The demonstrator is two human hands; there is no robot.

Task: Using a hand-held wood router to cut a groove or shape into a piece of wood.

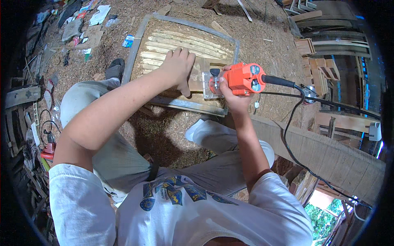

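Note:
My right hand (235, 97) is wrapped round an orange trim router (241, 79) with a clear base and a black knob. The router's base rests over the right part of a short wooden board (199, 67), and its bit is hidden. Across the left part of that board spans my left hand (177, 70), fingers at the far edge and thumb at the near one, gripping it. Beneath the board lies a low panel of pale wooden slats (186, 42) inside a grey frame (138, 46).
The router's black cord (289, 119) loops right, over a thick wooden beam (320, 149). Wooden crates (322, 71) stand at the far right. Sawdust and shavings (258, 41) cover the ground. A red tool (49, 151) sits at the left; litter (99, 15) lies far left.

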